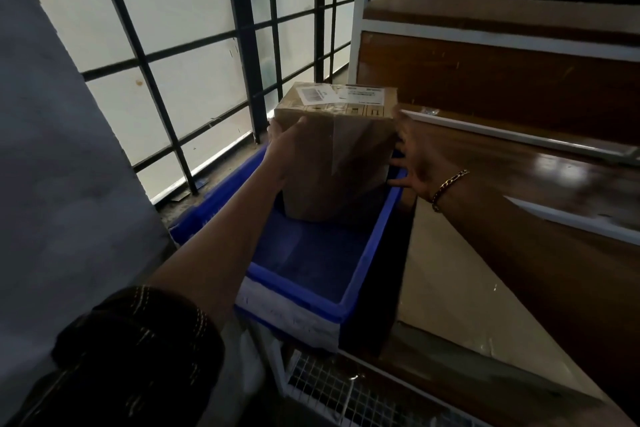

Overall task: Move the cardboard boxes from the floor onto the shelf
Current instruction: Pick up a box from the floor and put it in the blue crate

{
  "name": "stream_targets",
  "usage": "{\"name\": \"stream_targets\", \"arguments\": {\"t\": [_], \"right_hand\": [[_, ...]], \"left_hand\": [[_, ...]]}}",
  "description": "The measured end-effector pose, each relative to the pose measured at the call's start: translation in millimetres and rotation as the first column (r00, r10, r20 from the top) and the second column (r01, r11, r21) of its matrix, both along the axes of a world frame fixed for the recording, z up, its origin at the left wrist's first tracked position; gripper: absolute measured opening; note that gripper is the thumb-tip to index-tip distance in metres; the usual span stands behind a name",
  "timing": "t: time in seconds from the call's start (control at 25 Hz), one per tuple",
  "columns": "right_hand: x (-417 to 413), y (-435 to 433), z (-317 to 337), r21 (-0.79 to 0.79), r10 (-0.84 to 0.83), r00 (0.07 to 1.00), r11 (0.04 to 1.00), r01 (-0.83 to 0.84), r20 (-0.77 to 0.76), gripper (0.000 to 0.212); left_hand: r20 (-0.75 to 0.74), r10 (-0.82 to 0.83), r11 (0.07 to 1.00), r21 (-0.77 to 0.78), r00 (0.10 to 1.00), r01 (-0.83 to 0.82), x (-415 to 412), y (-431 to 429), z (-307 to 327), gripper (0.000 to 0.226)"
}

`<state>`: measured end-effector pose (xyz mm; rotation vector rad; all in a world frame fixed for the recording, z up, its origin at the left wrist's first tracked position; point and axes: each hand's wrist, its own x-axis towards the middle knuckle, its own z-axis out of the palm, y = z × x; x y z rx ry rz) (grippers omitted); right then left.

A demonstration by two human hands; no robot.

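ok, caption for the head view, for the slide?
Left hand holds a labelled cardboard box upright in a blue crate; right hand open beside it.

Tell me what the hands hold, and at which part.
The left hand grips the cardboard box at its upper left edge, thumb on the front. The right hand, fingers spread, is at its right side; whether it touches cannot be told.

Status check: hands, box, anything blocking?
Left hand grips cardboard box, left edge. Right hand open at its right side. Box upright in blue crate. Crate wall stands between box and shelf.
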<state>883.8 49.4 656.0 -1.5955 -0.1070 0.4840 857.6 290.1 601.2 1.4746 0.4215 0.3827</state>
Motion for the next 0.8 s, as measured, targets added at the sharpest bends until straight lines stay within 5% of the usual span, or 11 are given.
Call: {"name": "stream_targets", "arguments": {"t": [0.08, 0.24, 0.6, 0.8], "right_hand": [[-3, -3, -5, -0.002, 0.015, 1.000, 1.000, -0.015, -0.001, 0.082], [-6, -9, -19, 0.015, 0.058, 0.998, 0.998, -0.058, 0.010, 0.086], [-2, -11, -24, -0.002, 0.099, 0.994, 0.995, -0.099, 0.036, 0.081], [6, -18, -20, 0.032, 0.074, 0.995, 0.997, -0.076, 0.059, 0.072]], "left_hand": [[-0.047, -0.003, 0.999, 0.034, 0.999, 0.005, -3, -1, 0, 0.120], [-0.164, -0.162, 0.969, 0.160, 0.973, 0.188, -4, -25, 9, 0.102], [-0.193, -0.203, 0.978, -0.083, 0.960, 0.190, 6, -90, -17, 0.119], [-0.205, -0.299, 0.954, -0.096, 0.932, 0.285, -3, -101, -15, 0.073]]}}
